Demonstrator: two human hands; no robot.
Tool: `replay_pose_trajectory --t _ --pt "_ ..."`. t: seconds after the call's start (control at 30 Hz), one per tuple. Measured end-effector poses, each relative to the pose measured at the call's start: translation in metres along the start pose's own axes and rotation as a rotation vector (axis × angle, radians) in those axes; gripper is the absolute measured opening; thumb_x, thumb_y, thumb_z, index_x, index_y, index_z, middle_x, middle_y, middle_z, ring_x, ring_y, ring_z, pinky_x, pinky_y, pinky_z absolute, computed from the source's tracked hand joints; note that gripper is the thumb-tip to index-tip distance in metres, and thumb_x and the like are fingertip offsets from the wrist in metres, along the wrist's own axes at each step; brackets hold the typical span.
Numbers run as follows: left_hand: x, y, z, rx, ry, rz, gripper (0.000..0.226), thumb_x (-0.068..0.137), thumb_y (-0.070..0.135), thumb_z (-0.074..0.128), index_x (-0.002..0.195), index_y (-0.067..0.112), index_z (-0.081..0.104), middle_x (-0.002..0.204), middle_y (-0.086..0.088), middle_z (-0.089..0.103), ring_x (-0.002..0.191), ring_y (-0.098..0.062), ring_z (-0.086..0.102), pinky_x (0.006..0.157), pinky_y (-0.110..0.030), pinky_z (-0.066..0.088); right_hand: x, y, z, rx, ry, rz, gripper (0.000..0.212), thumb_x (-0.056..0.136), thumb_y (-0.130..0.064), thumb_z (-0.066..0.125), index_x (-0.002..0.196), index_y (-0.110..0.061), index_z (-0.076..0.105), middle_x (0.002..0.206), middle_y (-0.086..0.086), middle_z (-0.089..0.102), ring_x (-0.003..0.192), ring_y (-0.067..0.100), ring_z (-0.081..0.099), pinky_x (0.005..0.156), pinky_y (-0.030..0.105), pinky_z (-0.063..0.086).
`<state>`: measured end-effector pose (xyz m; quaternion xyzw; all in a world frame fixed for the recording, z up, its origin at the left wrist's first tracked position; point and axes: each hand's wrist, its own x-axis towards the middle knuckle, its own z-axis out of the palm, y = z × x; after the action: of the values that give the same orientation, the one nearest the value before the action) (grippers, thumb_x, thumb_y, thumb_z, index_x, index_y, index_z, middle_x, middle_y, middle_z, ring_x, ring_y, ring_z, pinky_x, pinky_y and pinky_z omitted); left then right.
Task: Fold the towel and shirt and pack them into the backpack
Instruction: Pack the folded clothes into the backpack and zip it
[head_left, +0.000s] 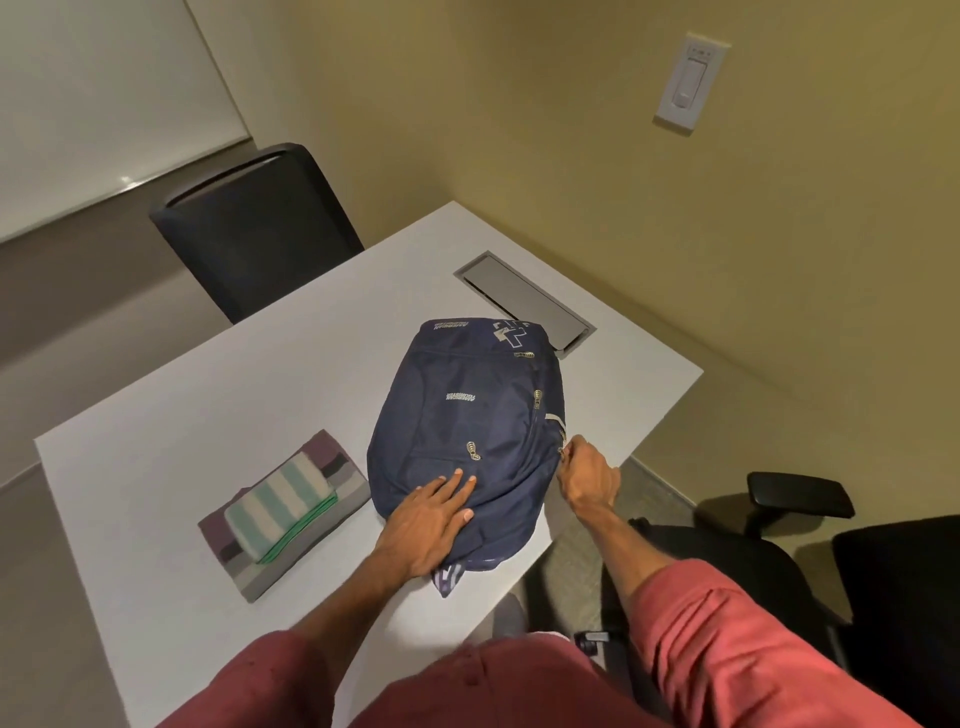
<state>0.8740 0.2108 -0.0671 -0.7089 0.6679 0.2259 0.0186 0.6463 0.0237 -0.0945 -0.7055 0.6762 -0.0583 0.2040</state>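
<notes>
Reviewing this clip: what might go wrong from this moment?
The backpack lies close to the right edge of the table, so the right hand pulling the zipper could drag it off, though the left hand presses it down. The towel stacked on the shirt may slide off when lifted.

Open tabletop (234, 374) beyond stack (283, 512) and backpack (467, 415)

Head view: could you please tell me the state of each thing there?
Backpack: lying flat on table, no opening visible.
Towel: folded, on the shirt.
Shirt: folded, beside backpack.
Left hand: flat on backpack.
Right hand: pinching a zipper pull.
</notes>
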Motion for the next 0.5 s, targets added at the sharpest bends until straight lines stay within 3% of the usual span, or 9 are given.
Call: replay_pose_trajectory --t 0.1,0.2,0.33,0.5 --pt "-0.007 -0.01 -0.002 0.035 0.011 0.058 0.099 0.089 0.076 -0.028 0.172 0.033 0.004 0.179 0.004 0.015 0.162 -0.024 0.027 0.131 -0.046 0.029 -0.018 -0.006 -0.003 0.027 0.0 -0.008 0.013 0.104 -0.018 0.052 0.092 -0.023 0.05 0.092 -0.003 0.062 0.077 0.025 0.058 0.086 0.045 0.051" --pt "-0.011 -0.025 -0.002 0.085 0.034 0.095 0.098 0.089 0.073 -0.032 0.172 0.033 0.004 0.179 0.002 0.015 0.161 -0.024 0.029 0.13 -0.044 0.031 -0.036 -0.013 -0.003 0.062 -0.031 -0.014 0.008 0.104 -0.021 0.051 0.096 -0.022 0.052 0.093 -0.002 0.062 0.08 0.026 0.062 0.084 0.046 0.054" --pt "-0.008 -0.029 0.001 0.107 0.057 0.128 0.08 0.101 0.062 -0.012 0.171 0.034 0.014 0.178 -0.002 0.022 0.157 -0.027 0.036 0.126 -0.046 0.036 -0.067 -0.02 0.003 0.088 -0.037 -0.026 0.007 0.104 -0.021 0.051 0.097 -0.023 0.053 0.092 -0.002 0.065 0.082 0.029 0.064 0.08 0.046 0.056" --pt "-0.008 -0.031 0.003 0.054 0.069 0.105 0.07 0.107 0.06 0.0 0.171 0.035 0.015 0.177 -0.002 0.024 0.157 -0.029 0.037 0.126 -0.049 0.036 -0.095 -0.03 0.012 0.204 -0.137 -0.077 0.014 0.1 -0.024 0.062 0.088 -0.029 0.056 0.081 -0.009 0.066 0.077 0.017 0.066 0.076 0.045 0.062"
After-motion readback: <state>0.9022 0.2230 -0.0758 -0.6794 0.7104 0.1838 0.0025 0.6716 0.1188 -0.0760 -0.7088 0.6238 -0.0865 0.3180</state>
